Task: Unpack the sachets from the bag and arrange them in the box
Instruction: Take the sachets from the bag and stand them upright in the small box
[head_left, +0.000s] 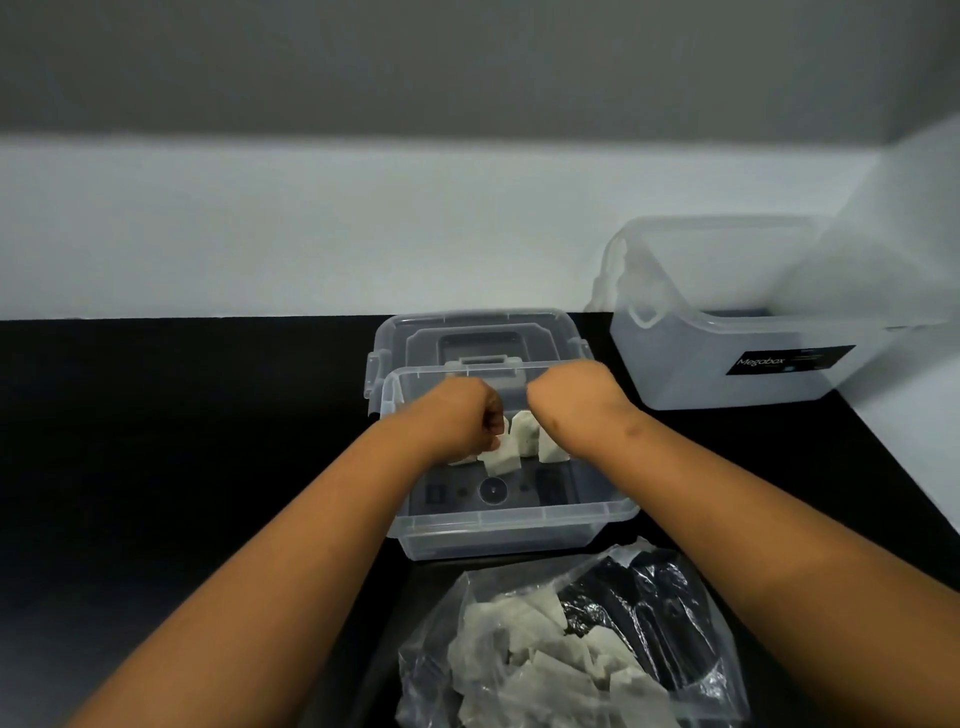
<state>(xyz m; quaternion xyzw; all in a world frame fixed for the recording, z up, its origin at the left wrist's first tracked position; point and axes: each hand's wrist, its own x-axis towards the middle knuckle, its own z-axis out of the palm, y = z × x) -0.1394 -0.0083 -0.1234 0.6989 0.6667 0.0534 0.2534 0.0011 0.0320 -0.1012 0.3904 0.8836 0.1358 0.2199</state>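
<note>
A clear plastic box (514, 525) stands open on the black counter, its lid (478, 338) lying behind it. Both my hands reach down into it. My left hand (467, 415) has its fingers curled and pinches a white sachet (500, 460) that stands in the box. My right hand (563, 397) is bent down at the wrist; its fingers are hidden behind the wrist, among two more white sachets (524, 434) standing upright. Near the front edge lies a clear plastic bag (665, 587), open, with several white sachets (545, 649) inside.
A larger clear tub (779, 358) with a black "Megabox" label stands at the back right against the white wall. The black counter (182, 415) extends to the left. The wall runs close along the right side.
</note>
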